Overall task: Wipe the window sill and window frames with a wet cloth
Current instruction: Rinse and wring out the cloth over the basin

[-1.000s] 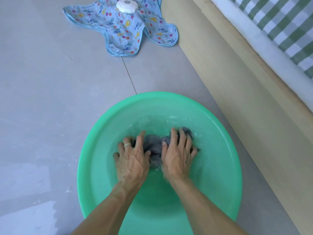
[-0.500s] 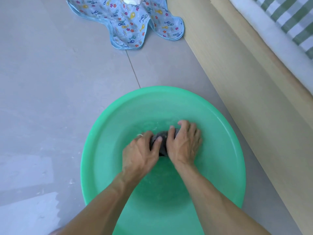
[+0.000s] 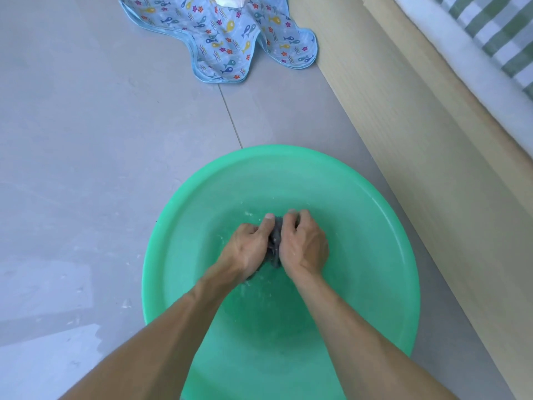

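Observation:
A round green basin (image 3: 184,235) with shallow water stands on the grey tiled floor. Above its middle, a bunched dark grey wet cloth (image 3: 275,243) is squeezed between both hands. My left hand (image 3: 248,246) grips the cloth's left side with its fingers curled and the thumb stretched along the top. My right hand (image 3: 302,243) grips the right side, fingers curled round it. Only a narrow strip of cloth shows between the hands. No window sill or frame is in view.
A blue cloth with a fish print (image 3: 225,41) lies on the floor beyond the basin, with a white object (image 3: 227,0) on it at the frame's top edge. A light wooden bed side (image 3: 418,145) with a green-striped sheet (image 3: 496,33) runs along the right.
The cloth lay spread under flat hands in the water a second ago. Both hands have since gathered it into a tight bunch and closed round it.

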`<state>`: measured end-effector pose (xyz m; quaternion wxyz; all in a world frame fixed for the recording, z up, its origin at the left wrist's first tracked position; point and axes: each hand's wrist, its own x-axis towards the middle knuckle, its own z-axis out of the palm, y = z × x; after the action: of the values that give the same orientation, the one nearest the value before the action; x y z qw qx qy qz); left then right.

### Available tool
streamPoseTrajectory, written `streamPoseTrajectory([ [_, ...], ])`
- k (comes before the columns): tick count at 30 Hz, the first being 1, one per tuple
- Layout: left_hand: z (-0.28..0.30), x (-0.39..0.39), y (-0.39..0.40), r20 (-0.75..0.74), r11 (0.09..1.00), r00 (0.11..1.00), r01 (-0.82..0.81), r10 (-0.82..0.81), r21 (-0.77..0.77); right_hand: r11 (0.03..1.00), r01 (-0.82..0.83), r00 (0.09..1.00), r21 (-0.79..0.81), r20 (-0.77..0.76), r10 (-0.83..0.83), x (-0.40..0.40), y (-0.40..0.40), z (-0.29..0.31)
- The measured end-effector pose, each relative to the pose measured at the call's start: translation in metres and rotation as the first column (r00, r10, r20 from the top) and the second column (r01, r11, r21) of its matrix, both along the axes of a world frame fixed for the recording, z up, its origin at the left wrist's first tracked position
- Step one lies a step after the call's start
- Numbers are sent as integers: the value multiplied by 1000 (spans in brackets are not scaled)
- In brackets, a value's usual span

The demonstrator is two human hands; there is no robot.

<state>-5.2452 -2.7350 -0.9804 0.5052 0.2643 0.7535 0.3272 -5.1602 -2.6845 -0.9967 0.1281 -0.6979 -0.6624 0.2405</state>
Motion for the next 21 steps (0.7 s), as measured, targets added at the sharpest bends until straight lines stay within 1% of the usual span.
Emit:
streamPoseTrajectory([
  [1, -2, -3, -3, -90, 999, 995, 43, -42, 10, 986, -131, 982, 104, 149, 115, 7, 3, -1],
  [2, -5, -8, -8, -263, 993, 958, 118, -117, -13, 940, -282, 940, 190, 251, 232, 13, 7, -3],
  [3, -6, -12, -11, -452, 974, 863, 211, -224, -81, 877, -435, 880, 205, 302, 366, 19, 12, -2],
  [4, -7, -16, -13, -575, 948, 755, 282, -314, -147, 804, -581, 795, 130, 301, 526, 23, 17, 2],
  [5, -7, -21, -16, -622, 929, 695, 331, -360, -168, 706, -708, 672, -12, 293, 680, 23, 19, 6],
  [6, -10, -23, -18, -614, 915, 688, 367, -387, -165, 589, -794, 525, -150, 319, 789, 22, 19, 9],
  [7, -13, -25, -21, -589, 911, 710, 393, -387, -125, 505, -837, 406, -210, 379, 831, 21, 17, 9],
  [8, -19, -27, -23, -558, 919, 747, 386, -360, -77, 478, -855, 349, -201, 457, 818, 19, 14, 11],
  [9, -23, -28, -26, -533, 940, 795, 341, -289, -2, 497, -851, 354, -168, 516, 780, 16, 13, 13],
  [10, -25, -28, -28, -501, 960, 839, 275, -212, 54, 539, -833, 405, -120, 532, 744, 13, 14, 17],
  [11, -26, -26, -30, -458, 972, 877, 211, -144, 99, 595, -798, 478, -97, 499, 723, 11, 16, 22],
  [12, -24, -23, -30, -405, 978, 908, 169, -105, 125, 661, -744, 583, -99, 389, 714, 8, 19, 27],
  [13, -22, -18, -29, -349, 978, 933, 148, -88, 147, 732, -666, 702, -143, 210, 680, 5, 23, 33],
  [14, -20, -11, -28, -284, 979, 956, 128, -79, 161, 796, -565, 819, -218, -29, 573, 2, 28, 38],
  [15, -19, -4, -26, -202, 979, 978, 85, -47, 184, 834, -449, 886, -321, -278, 371, -1, 30, 44],
  [16, -19, 3, -24, -115, 980, 993, 21, 2, 197, 827, -348, 882, -442, -454, 129, -3, 29, 50],
  [17, -20, 9, -22, -52, 978, 997, -49, 61, 203, 790, -289, 832, -540, -550, -71, -4, 26, 54],
  [18, -18, 12, -18, -21, 972, 993, -107, 114, 207, 770, -259, 777, -582, -599, -191, -4, 25, 56],
  [19, -17, 11, -15, -18, 973, 991, -127, 133, 191, 773, -246, 742, -585, -626, -238, -1, 23, 56],
  [20, -14, 7, -10, -25, 981, 993, -109, 114, 160, 818, -253, 748, -517, -641, -174, 5, 21, 56],
  [21, -9, 1, -9, -24, 992, 997, -65, 68, 106, 884, -302, 797, -356, -603, 29, 15, 17, 55],
])
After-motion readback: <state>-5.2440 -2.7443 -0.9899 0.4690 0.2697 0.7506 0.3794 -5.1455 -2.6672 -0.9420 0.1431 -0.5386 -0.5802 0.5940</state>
